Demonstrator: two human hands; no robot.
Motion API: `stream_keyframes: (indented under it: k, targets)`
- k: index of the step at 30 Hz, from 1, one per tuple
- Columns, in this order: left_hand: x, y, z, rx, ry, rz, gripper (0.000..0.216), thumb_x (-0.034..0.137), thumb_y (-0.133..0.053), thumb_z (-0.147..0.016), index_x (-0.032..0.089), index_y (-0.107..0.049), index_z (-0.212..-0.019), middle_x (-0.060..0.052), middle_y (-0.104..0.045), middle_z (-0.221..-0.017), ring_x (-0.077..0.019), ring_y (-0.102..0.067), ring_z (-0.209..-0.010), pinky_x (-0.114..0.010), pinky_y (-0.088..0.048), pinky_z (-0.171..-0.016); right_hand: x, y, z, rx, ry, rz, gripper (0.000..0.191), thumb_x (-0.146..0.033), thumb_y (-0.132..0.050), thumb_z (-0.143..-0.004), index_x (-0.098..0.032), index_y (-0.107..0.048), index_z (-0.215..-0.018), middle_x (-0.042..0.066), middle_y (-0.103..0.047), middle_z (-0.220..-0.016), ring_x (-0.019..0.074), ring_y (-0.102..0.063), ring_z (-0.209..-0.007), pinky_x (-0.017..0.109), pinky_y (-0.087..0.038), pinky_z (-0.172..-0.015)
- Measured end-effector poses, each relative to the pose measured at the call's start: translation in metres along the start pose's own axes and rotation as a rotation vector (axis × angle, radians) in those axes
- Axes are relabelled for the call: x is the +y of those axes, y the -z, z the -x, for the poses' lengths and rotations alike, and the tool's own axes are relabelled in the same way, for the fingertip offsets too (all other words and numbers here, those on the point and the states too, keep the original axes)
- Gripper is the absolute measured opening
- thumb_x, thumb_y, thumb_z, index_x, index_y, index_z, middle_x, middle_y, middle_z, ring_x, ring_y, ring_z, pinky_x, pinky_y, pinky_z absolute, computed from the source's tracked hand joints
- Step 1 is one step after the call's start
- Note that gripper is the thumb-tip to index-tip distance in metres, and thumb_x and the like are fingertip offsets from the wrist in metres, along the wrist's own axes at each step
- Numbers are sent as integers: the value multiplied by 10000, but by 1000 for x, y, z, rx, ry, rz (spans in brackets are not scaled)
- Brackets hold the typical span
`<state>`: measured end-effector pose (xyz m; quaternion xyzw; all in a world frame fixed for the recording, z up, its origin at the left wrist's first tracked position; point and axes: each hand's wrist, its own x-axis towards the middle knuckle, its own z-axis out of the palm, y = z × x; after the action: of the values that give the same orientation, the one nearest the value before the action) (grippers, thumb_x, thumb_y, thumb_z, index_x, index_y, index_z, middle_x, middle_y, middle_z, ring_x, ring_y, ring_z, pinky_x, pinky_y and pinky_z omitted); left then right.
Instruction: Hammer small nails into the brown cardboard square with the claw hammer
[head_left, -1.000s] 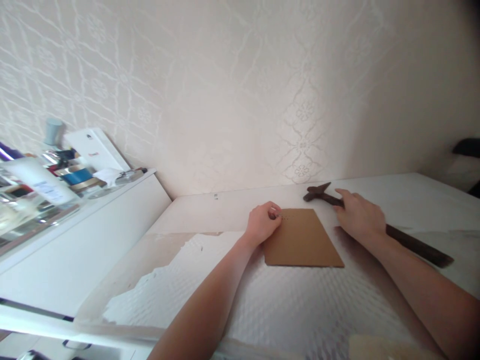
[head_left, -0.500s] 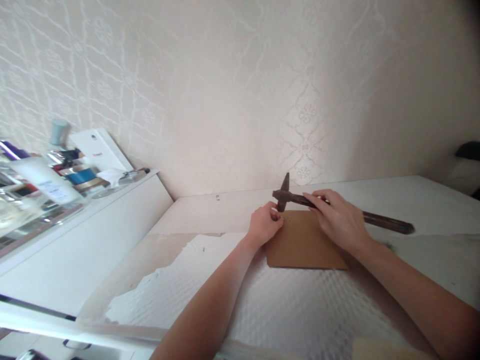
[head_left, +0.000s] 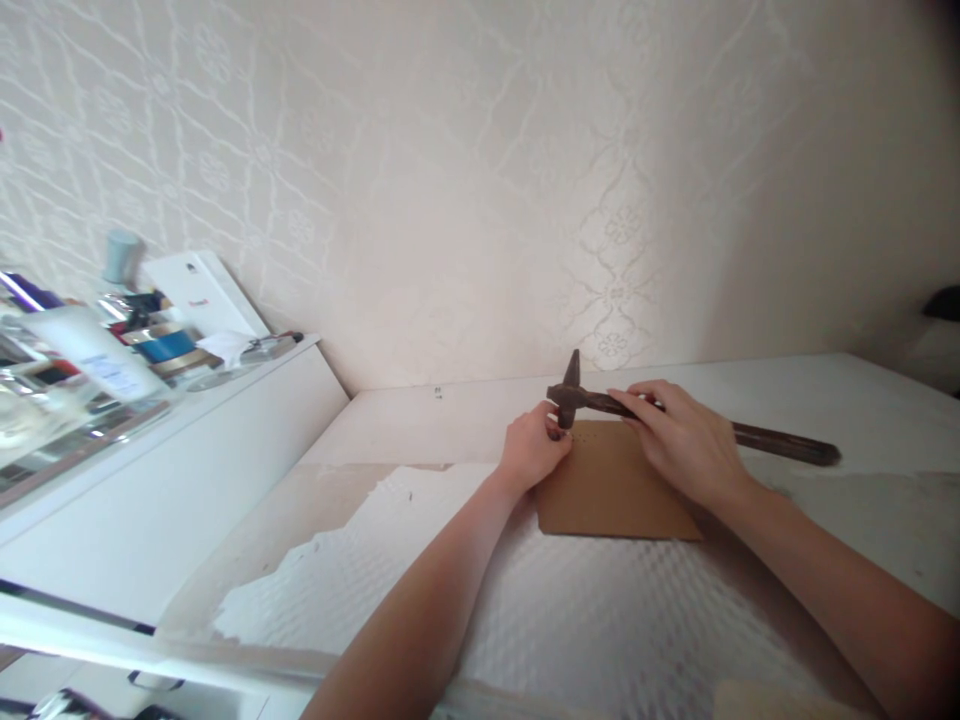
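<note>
My right hand (head_left: 686,440) is wrapped round the dark handle of a hammer (head_left: 571,392), whose head is at the upper left of a brown cardboard piece (head_left: 619,490). The hammer's striking face points down, just above the fingertips of my left hand (head_left: 536,447). Those left fingers are pinched together at the cardboard's upper left corner; what they hold, if anything, is too small and hidden to make out. Several tiny dark dots show on the cardboard near its top edge. The board lies flat on a white quilted sheet.
A white cabinet (head_left: 187,460) on the left carries a blue-banded jar (head_left: 166,346), a white tube (head_left: 94,355), a white box (head_left: 206,295) and other small items. A patterned wall (head_left: 450,200) rises behind the white table (head_left: 405,415). A tiny dark bit lies on the sheet left of my arm.
The view has shifted slightly. The hammer head is a touch lower, closer to my left fingertips. Both hands keep their grips and the cardboard stays in place.
</note>
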<state>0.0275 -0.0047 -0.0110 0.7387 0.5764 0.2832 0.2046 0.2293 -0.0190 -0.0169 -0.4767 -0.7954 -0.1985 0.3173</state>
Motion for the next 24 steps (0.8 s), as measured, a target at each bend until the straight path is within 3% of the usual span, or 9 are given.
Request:
stream_keyframes:
  k: [7, 24]
  targets:
    - [0, 0, 0, -7, 1, 15, 255, 177, -589, -726, 207, -566, -978, 7, -700, -836, -173, -650, -849, -291, -487, -819, 2, -2, 1, 99, 54, 45, 374, -90, -444, -843, -197, -629, -1151, 86, -637, -1046, 203, -597, -873, 298, -467, -623]
    - [-1, -1, -1, -9, 9, 41, 248, 166, -590, -709, 214, -558, -950, 7, -701, -839, -177, -646, -866, -306, -486, -848, 4, -2, 1, 109, 57, 66, 314, -109, -487, -857, -193, -637, -1120, 66, -641, -1039, 182, -602, -859, 272, -439, -608]
